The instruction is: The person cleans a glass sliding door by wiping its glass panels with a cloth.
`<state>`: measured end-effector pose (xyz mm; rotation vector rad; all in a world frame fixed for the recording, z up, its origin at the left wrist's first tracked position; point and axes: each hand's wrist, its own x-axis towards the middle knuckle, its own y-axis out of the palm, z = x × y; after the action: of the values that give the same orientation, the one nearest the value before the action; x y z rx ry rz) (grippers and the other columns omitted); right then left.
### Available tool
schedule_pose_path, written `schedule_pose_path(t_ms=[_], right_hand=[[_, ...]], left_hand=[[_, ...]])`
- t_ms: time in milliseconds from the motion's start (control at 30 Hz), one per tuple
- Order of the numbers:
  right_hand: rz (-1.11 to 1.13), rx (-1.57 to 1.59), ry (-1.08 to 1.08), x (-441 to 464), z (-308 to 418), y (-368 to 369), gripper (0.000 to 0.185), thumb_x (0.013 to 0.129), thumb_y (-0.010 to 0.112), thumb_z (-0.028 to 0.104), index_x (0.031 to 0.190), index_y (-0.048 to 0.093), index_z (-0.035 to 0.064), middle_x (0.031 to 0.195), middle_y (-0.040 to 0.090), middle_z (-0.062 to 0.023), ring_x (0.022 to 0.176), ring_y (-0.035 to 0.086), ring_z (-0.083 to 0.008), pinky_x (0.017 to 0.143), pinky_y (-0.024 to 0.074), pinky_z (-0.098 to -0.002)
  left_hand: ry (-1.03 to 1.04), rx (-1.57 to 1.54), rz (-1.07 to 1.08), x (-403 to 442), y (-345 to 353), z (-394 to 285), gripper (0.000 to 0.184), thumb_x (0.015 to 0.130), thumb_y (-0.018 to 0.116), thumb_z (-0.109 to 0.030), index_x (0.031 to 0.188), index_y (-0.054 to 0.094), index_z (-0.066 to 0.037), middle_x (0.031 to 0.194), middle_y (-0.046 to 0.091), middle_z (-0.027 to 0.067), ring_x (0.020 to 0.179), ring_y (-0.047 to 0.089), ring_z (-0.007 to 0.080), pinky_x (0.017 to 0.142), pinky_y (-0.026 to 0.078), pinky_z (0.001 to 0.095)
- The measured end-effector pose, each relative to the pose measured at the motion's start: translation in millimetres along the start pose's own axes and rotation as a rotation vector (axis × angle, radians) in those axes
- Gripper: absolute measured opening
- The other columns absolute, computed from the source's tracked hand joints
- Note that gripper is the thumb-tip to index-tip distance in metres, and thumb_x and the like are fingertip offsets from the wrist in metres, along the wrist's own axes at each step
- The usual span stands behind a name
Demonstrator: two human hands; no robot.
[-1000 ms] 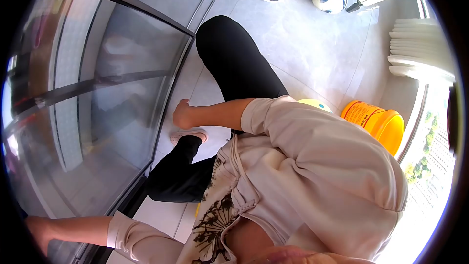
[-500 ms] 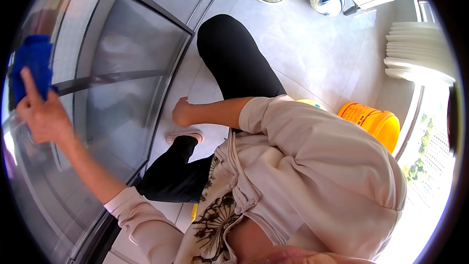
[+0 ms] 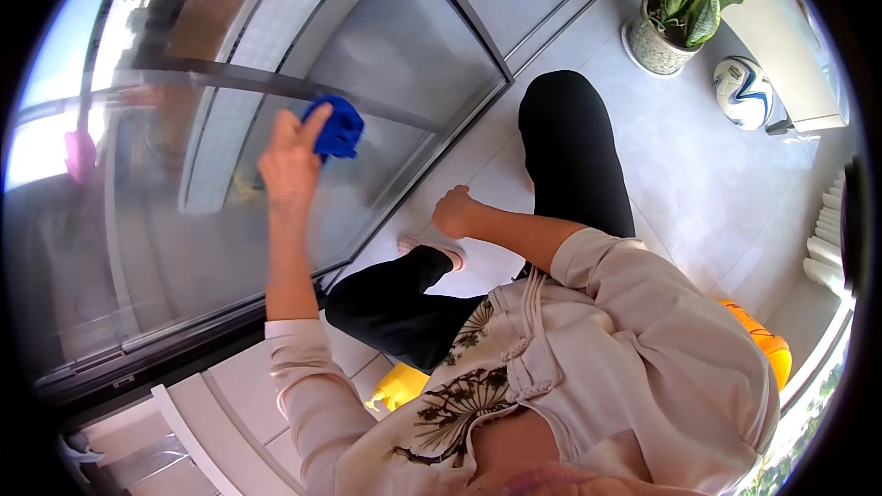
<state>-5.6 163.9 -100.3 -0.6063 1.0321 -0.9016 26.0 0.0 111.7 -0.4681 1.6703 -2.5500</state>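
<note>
Your left hand (image 3: 292, 152) grips blue cloth (image 3: 343, 131) on glass (image 3: 386, 32), right hand (image 3: 452, 211) loosely curled. Looks mid-wipe, can't tell what's done or left tbh.

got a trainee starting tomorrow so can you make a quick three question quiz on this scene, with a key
1. Which hand holds the blue cloth?

2. True or false: the ball lies on the floor, apart from the plant pot.

3. In this view, what shows directly behind the blue cloth?
A. a slipper
B. the glass
C. a bucket

Key:
1. The left hand
2. True
3. B
</note>
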Motion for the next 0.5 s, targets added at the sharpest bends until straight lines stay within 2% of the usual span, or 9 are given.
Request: schedule_pose_path(t_ms=[33, 100, 200, 267, 333, 367, 400, 433, 500], right_hand=[[0.002, 0.013, 0.009, 3.3, 1.5, 0.7, 0.031, 0.076, 0.058, 0.012, 0.105, 0.066, 0.0019, 0.109, 0.062, -0.0191, 0.102, 0.058, -0.0377, 0.088, 0.0403, -0.0576], [0.003, 0.027, 0.012, 11.0, 3.2, 3.3, 0.031, 0.077, 0.058, 0.012, 0.105, 0.066, 0.0019, 0.109, 0.062, -0.0192, 0.103, 0.058, -0.0376, 0.089, 0.0402, -0.0574], [0.002, 0.022, -0.027, 18.7, 1.8, 13.4, 0.034, 0.077, 0.06, 0.019, 0.106, 0.066, 0.0018, 0.109, 0.062, -0.0217, 0.098, 0.06, -0.0418, 0.081, 0.0428, -0.0607], [0.01, 0.009, -0.004, 18.6, 2.0, 16.3, 0.034, 0.077, 0.061, 0.02, 0.107, 0.066, 0.0038, 0.108, 0.063, -0.0204, 0.099, 0.06, -0.0407, 0.083, 0.0426, -0.06], [0.023, 0.024, -0.011, 17.0, -3.2, 14.1, 0.036, 0.076, 0.062, 0.021, 0.108, 0.066, 0.0045, 0.109, 0.063, -0.0203, 0.099, 0.06, -0.0406, 0.084, 0.0424, -0.0598], [0.034, 0.044, -0.013, 14.0, -7.8, 14.1, 0.037, 0.076, 0.063, 0.022, 0.109, 0.066, 0.0052, 0.109, 0.062, -0.0201, 0.099, 0.06, -0.0404, 0.085, 0.0421, -0.0595], [0.03, 0.037, 0.009, 10.5, -9.0, 12.1, 0.034, 0.075, 0.062, 0.017, 0.107, 0.066, 0.0039, 0.108, 0.063, -0.0195, 0.1, 0.06, -0.0391, 0.085, 0.0423, -0.0592], [0.03, 0.034, 0.039, 8.0, -8.5, 10.0, 0.032, 0.075, 0.061, 0.012, 0.105, 0.067, 0.0026, 0.106, 0.064, -0.0189, 0.1, 0.06, -0.0378, 0.085, 0.0425, -0.0589], [0.016, 0.047, 0.058, 7.0, -11.1, 7.6, 0.032, 0.074, 0.063, 0.014, 0.104, 0.067, 0.0051, 0.106, 0.064, -0.0167, 0.098, 0.061, -0.0368, 0.084, 0.0435, -0.0591]], left_hand=[[-0.112, 0.065, -0.071, 11.9, -38.0, 9.6, 0.072, 0.056, 0.065, 0.008, 0.117, 0.062, -0.031, 0.082, 0.043, 0.0026, 0.069, 0.052, 0.0218, 0.058, 0.046, 0.0364], [-0.114, 0.222, -0.517, 35.6, -103.0, 38.8, 0.079, 0.053, 0.064, 0.01, 0.118, 0.063, -0.035, 0.076, 0.044, -0.0005, 0.066, 0.05, 0.0175, 0.059, 0.045, 0.0335], [-0.199, 0.632, -0.983, 64.7, -187.5, 123.8, 0.047, 0.063, 0.071, -0.012, 0.104, 0.07, -0.032, 0.067, 0.05, -0.0002, 0.059, 0.051, 0.0177, 0.05, 0.044, 0.0326], [-0.321, 0.761, -0.971, 85.6, -194.2, 150.6, 0.024, 0.064, 0.072, -0.024, 0.086, 0.072, -0.017, 0.074, 0.057, 0.0052, 0.06, 0.054, 0.0221, 0.051, 0.046, 0.0369], [-0.428, 0.925, -0.883, 113.6, -181.1, 136.1, 0.028, 0.065, 0.072, -0.032, 0.075, 0.071, -0.006, 0.079, 0.061, 0.0091, 0.062, 0.057, 0.026, 0.053, 0.048, 0.041], [-0.33, 0.799, -0.844, 120.5, -162.3, 108.3, 0.028, 0.067, 0.071, -0.029, 0.092, 0.069, -0.018, 0.082, 0.059, 0.0064, 0.068, 0.058, 0.0253, 0.056, 0.048, 0.0408], [-0.24, 0.668, -0.8, 127.8, -143.1, 80.5, 0.041, 0.068, 0.07, -0.025, 0.109, 0.067, -0.029, 0.086, 0.058, 0.0037, 0.074, 0.058, 0.0246, 0.059, 0.047, 0.0406], [-0.287, 0.475, -0.668, 127.3, -125.3, 48.6, 0.062, 0.069, 0.069, -0.017, 0.123, 0.055, -0.043, 0.086, 0.053, 0.0009, 0.076, 0.057, 0.0232, 0.059, 0.046, 0.0389], [-0.065, 0.347, -0.567, 123.1, -74.8, 9.5, 0.076, 0.064, 0.069, -0.006, 0.13, 0.05, -0.037, 0.08, 0.047, 0.0022, 0.071, 0.053, 0.0235, 0.058, 0.045, 0.0382]])
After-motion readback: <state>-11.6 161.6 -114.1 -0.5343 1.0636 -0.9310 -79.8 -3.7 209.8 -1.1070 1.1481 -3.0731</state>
